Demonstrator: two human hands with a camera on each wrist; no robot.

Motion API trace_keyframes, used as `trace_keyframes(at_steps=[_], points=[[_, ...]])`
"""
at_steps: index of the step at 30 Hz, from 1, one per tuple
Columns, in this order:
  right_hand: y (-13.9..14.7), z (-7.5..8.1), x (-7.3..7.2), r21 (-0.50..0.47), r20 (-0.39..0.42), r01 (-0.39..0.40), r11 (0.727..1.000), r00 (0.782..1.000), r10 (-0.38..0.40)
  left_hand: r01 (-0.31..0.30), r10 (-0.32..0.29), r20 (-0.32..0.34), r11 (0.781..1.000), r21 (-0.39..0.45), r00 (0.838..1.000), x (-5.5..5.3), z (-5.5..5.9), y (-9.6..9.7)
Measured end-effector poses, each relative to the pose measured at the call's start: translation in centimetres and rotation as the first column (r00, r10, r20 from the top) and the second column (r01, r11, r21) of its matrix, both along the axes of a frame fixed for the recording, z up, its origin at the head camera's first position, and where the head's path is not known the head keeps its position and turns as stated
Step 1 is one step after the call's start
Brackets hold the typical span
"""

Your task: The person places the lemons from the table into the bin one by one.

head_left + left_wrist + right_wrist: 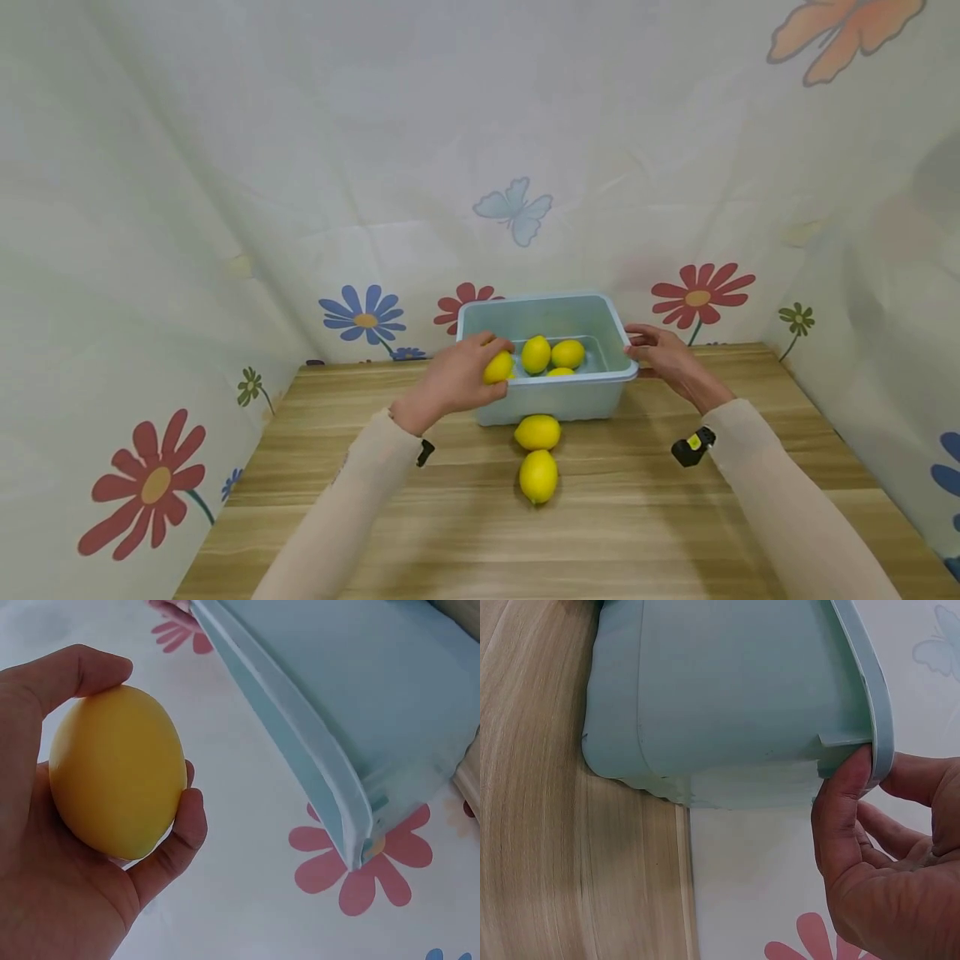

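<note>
A pale blue plastic bin [555, 400] stands on the wooden table against the back wall, with several lemons [536, 355] inside. My left hand [461, 373] holds a lemon [118, 772] above the bin's left front corner, thumb on one side and fingers curled round the other. The right hand [663, 358] grips the bin's right rim; in the right wrist view its fingers [847, 817] pinch the rim [881, 712] from below and outside. Two more lemons lie on the table in front of the bin, one [537, 433] close to its front wall and another [538, 477] nearer me.
The wooden table [615, 533] meets white wall sheets [420, 250] printed with flowers and butterflies at the back and both sides. Small black straps or devices [692, 447] sit at the wrists over light sleeves.
</note>
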State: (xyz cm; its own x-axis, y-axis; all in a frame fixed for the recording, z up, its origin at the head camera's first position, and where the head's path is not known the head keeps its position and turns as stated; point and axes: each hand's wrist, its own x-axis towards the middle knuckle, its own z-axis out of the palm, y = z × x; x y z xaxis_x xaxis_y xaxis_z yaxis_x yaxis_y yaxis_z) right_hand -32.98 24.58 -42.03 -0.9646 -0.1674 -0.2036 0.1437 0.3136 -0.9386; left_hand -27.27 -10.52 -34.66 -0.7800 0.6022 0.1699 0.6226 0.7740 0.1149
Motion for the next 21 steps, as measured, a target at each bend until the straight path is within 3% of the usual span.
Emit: trace_keyframes(at_steps=[6,14,21], points=[[0.1,0.1,0.0,0.004,-0.004,-0.01,1.0,1.0,0.01,-0.052,0.053,0.038,0.998,-0.022,0.998,-1.7,0.7,-0.1],[-0.1,0.3,0.3,0.016,0.0,-0.004,1.0,1.0,0.004,-0.076,0.075,0.104,0.997,0.001,0.992,-3.6,1.9,0.4],[-0.2,0.4,0.2,0.017,0.0,0.0,1.0,1.0,0.0,-0.102,0.1,0.104,0.995,0.009,0.99,-5.4,2.9,0.8]])
